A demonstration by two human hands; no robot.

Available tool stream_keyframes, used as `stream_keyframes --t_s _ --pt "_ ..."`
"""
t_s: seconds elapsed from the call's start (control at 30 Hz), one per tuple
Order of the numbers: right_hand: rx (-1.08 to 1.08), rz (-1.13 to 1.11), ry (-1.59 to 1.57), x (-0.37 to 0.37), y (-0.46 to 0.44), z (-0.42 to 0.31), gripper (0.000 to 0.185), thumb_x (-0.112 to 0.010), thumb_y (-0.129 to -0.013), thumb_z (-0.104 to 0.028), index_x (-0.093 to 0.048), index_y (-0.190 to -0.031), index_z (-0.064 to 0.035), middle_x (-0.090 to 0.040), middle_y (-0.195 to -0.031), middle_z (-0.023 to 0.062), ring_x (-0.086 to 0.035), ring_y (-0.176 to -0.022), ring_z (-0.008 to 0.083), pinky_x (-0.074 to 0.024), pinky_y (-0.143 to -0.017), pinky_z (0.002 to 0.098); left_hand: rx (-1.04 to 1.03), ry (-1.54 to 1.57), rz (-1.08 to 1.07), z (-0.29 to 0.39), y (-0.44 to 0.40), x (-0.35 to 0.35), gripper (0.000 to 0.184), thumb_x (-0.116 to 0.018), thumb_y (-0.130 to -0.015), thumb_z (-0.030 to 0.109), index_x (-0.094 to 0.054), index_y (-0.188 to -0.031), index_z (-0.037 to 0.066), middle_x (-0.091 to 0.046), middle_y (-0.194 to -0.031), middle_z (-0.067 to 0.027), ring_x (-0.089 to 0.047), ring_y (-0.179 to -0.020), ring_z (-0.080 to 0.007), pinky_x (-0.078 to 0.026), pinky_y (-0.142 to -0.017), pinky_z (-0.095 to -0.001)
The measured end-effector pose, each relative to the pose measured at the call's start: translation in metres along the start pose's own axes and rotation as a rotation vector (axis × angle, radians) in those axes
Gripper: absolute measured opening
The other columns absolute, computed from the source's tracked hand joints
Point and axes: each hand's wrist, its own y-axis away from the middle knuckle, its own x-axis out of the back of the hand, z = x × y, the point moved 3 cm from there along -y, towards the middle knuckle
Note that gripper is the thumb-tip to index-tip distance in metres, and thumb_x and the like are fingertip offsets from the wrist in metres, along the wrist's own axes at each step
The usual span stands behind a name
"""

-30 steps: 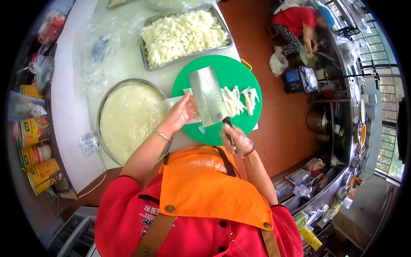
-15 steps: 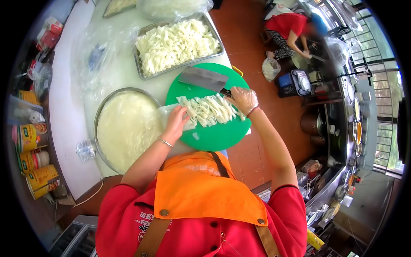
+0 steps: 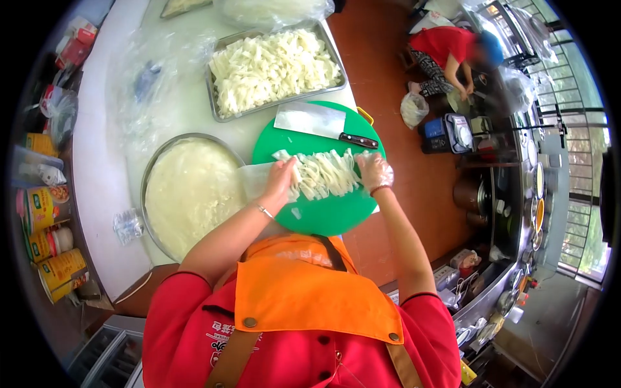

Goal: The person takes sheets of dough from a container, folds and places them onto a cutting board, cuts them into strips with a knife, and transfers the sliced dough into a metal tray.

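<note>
Cut white noodle strips lie in a row across the round green cutting board. At the row's left end, my left hand is closed against the strips, beside a flat translucent sheet. My right hand, in a clear plastic glove, closes on the right end; its fingertips are partly hidden. Above the row, a cleaver rests flat on the board, its dark handle pointing right, with neither hand on it.
A metal tray heaped with cut strips stands behind the board. To the left is a round metal pan holding a pale sheet. Plastic wrap covers part of the table. Across the floor, a person in a red shirt bends over.
My right hand has left the cleaver's handle and moved down to the right end of the strips. My left hand has shifted right, onto their left end.
</note>
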Motion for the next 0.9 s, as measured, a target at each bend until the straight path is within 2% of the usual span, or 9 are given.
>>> stream_keyframes --t_s 0.13,0.23,0.3,0.33,0.37,0.53,0.67,0.77,0.9 --pt "0.117 -0.08 -0.096 -0.016 0.03 -0.049 0.065 -0.055 -0.091 -0.058 -0.053 -0.119 0.0006 -0.065 -0.11 0.0292 -0.064 -0.102 0.0461 -0.0521 -0.086 0.0517 0.108 -0.099 -0.16 -0.032 -0.029 -0.021 0.026 -0.061 -0.097 0.029 -0.055 -0.11 0.007 -0.062 -0.103 -0.007 -0.061 -0.092 -0.0168 -0.054 -0.08 -0.0373" --pt "0.134 -0.197 -0.204 -0.032 0.043 -0.077 0.07 -0.057 -0.092 -0.057 -0.052 -0.123 0.005 -0.064 -0.112 0.0315 -0.063 -0.104 0.0466 -0.0511 -0.088 0.0517 0.133 -0.138 -0.117 -0.043 -0.037 -0.037 0.033 -0.058 -0.099 0.027 -0.051 -0.123 0.006 -0.061 -0.107 -0.0074 -0.061 -0.099 -0.0178 -0.054 -0.082 -0.0369" --pt "0.142 -0.232 -0.268 -0.046 0.045 -0.085 0.074 -0.059 -0.091 -0.057 -0.052 -0.125 0.0081 -0.064 -0.113 0.0318 -0.063 -0.106 0.0456 -0.0507 -0.09 0.0504 0.074 -0.085 -0.039 -0.045 -0.039 -0.04 0.031 -0.055 -0.099 0.025 -0.053 -0.12 0.002 -0.06 -0.107 -0.0097 -0.06 -0.099 -0.0163 -0.051 -0.081 -0.0337" --pt "0.147 -0.24 -0.301 -0.053 0.044 -0.087 0.076 -0.061 -0.09 -0.056 -0.052 -0.126 0.0095 -0.065 -0.113 0.0316 -0.064 -0.106 0.0447 -0.0507 -0.09 0.0493 0.045 -0.059 0.001 -0.036 -0.033 -0.041 0.031 -0.054 -0.099 0.024 -0.053 -0.118 -0.001 -0.06 -0.106 -0.0108 -0.059 -0.099 -0.0156 -0.05 -0.081 -0.0321" --pt "0.154 -0.248 -0.334 -0.059 0.04 -0.09 0.078 -0.063 -0.09 -0.056 -0.051 -0.127 0.011 -0.065 -0.113 0.0313 -0.064 -0.107 0.0438 -0.0508 -0.091 0.0482 0.107 0.013 -0.08 -0.028 -0.026 -0.04 0.038 -0.05 -0.102 0.022 -0.044 -0.133 0.001 -0.055 -0.124 -0.0128 -0.054 -0.115 -0.0194 -0.048 -0.094 -0.0361" --pt "0.518 -0.158 -0.49 -0.026 0.012 -0.12 0.078 -0.064 -0.09 -0.056 -0.051 -0.126 0.0112 -0.068 -0.104 0.0287 -0.068 -0.097 0.0401 -0.0522 -0.086 0.0467 0.075 0.095 -0.106 0.041 -0.01 -0.04 0.042 -0.053 -0.103 0.025 -0.042 -0.138 0.004 -0.056 -0.127 -0.0096 -0.058 -0.114 -0.0188 -0.052 -0.092 -0.0358" --pt "0.507 -0.235 -0.713 0.019 -0.072 -0.156 0.072 -0.067 -0.089 -0.052 -0.057 -0.12 0.0113 -0.07 -0.104 0.0253 -0.069 -0.096 0.0368 -0.0531 -0.085 0.0432 -0.169 0.105 -0.108 0.106 -0.062 -0.056 0.04 -0.053 -0.103 0.023 -0.044 -0.135 0.002 -0.058 -0.125 -0.0086 -0.058 -0.113 -0.0171 -0.051 -0.092 -0.0333" --pt "0.38 -0.167 -0.396 0.102 -0.11 -0.2 0.067 -0.064 -0.09 -0.054 -0.063 -0.107 0.0104 -0.068 -0.108 0.027 -0.068 -0.101 0.0368 -0.0525 -0.087 0.0424 -0.337 -0.054 -0.227 0.165 -0.104 -0.072 0.036 -0.052 -0.102 0.02 -0.047 -0.131 0.001 -0.06 -0.12 -0.0087 -0.059 -0.107 -0.0159 -0.051 -0.089 -0.0318" --pt "0.407 -0.079 -0.228 0.097 -0.199 -0.218 0.061 -0.061 -0.092 -0.052 -0.062 -0.115 0.0048 -0.066 -0.112 0.0292 -0.065 -0.107 0.0375 -0.0501 -0.092 0.0439 -0.375 -0.068 -0.216 0.202 -0.17 -0.078 0.031 -0.053 -0.1 0.017 -0.051 -0.126 0.001 -0.061 -0.104 -0.0065 -0.057 -0.088 -0.0135 -0.048 -0.076 -0.0291"
